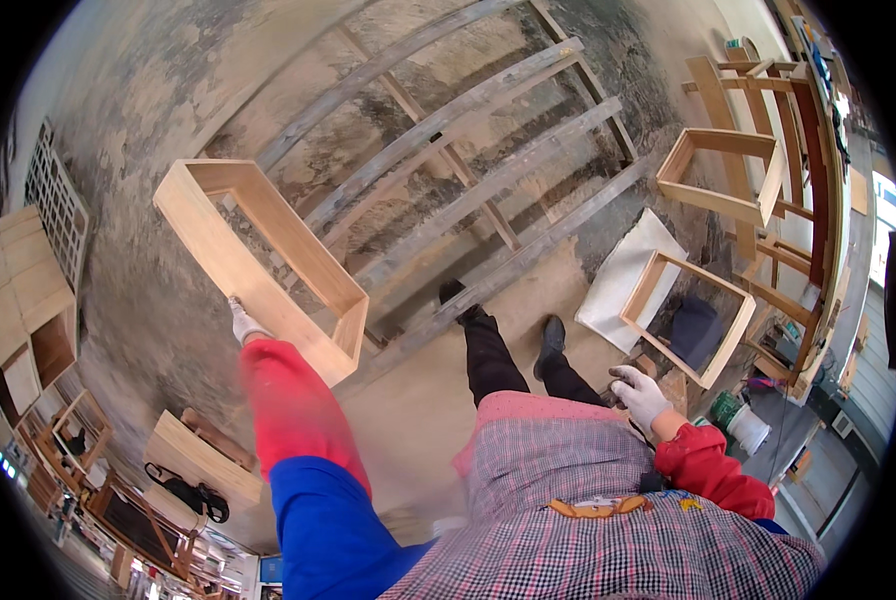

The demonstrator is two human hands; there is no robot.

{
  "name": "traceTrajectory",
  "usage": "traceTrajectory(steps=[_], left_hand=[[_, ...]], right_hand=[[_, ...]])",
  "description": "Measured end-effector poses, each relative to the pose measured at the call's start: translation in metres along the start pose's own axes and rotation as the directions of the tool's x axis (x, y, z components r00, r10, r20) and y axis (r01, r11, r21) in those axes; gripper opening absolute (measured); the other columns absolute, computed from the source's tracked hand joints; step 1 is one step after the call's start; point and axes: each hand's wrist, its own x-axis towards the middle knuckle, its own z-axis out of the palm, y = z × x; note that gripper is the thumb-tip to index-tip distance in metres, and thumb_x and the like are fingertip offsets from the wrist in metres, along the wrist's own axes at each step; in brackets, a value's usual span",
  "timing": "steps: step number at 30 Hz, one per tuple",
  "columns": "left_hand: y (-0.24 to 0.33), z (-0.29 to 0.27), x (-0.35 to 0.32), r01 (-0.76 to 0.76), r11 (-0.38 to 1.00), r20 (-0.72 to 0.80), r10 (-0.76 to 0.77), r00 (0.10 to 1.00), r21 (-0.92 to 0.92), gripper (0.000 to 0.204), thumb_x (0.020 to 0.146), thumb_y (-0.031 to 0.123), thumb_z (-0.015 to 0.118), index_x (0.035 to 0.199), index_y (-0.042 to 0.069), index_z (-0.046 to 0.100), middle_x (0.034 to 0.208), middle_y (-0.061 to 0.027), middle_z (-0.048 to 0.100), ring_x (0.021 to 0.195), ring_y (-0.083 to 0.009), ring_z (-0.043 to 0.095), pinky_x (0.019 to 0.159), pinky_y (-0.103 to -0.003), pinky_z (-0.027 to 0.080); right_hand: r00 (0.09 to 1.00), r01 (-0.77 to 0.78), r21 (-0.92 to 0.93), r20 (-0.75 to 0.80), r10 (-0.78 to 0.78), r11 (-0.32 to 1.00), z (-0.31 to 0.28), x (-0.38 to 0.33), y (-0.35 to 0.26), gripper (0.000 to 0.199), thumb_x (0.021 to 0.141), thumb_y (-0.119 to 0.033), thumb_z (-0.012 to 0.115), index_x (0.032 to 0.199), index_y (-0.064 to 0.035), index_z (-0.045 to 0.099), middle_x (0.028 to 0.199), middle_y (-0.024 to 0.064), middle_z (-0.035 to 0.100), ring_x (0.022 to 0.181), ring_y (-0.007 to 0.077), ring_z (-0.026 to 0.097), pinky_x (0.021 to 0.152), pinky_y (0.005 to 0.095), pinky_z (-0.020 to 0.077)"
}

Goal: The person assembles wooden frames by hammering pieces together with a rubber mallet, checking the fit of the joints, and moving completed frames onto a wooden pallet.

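Observation:
My left hand (247,320), in a white glove, grips the near long side of a rectangular open wooden frame (266,288). The frame is tilted, and its far long side lies over one end of a grey slatted rack (438,125) on the floor. My left arm, in a red and blue sleeve, is stretched out to it. In front of my right hip, my right hand (642,396) is also gloved, with its fingers curled. A small dark thing shows at the fingertips, too small to name. Nearest to that hand is another wooden frame (706,362) standing at the right.
A third wooden frame (723,205) is farther back at the right, by a wooden bench (813,190). A white sheet (616,290) and a green-and-white tub (738,420) are near it. At the left are pale wooden boxes (28,290) and a board (193,455) with black straps.

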Motion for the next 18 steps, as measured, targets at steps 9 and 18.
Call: traceTrajectory(steps=[9,18], left_hand=[[0.024,0.005,-0.063,-0.579,0.347,0.034,0.838,0.545,0.738,0.044,0.084,0.036,0.058,0.118,0.007,0.056,0.122,-0.0182,0.053,0.113,-0.0320,0.048,0.096,-0.042,0.039],[-0.146,0.105,-0.288,-0.608,0.738,0.804,0.154,0.574,0.293,0.037,0.088,0.009,0.050,0.125,0.006,0.049,0.122,-0.0151,0.051,0.114,-0.0242,0.048,0.099,-0.036,0.036]], right_hand=[[0.987,0.139,-0.149,-0.057,-0.149,0.979,-0.035,-0.003,0.039,0.040,0.084,-0.019,0.052,0.117,0.0027,0.052,0.105,0.0173,0.061,0.096,0.0232,0.059,0.086,0.0297,0.0452],[0.970,0.217,0.018,-0.117,-0.213,0.976,-0.102,0.003,0.099,0.042,0.082,-0.024,0.052,0.117,-0.0003,0.054,0.106,0.0217,0.061,0.103,0.0263,0.059,0.090,0.0319,0.0435]])
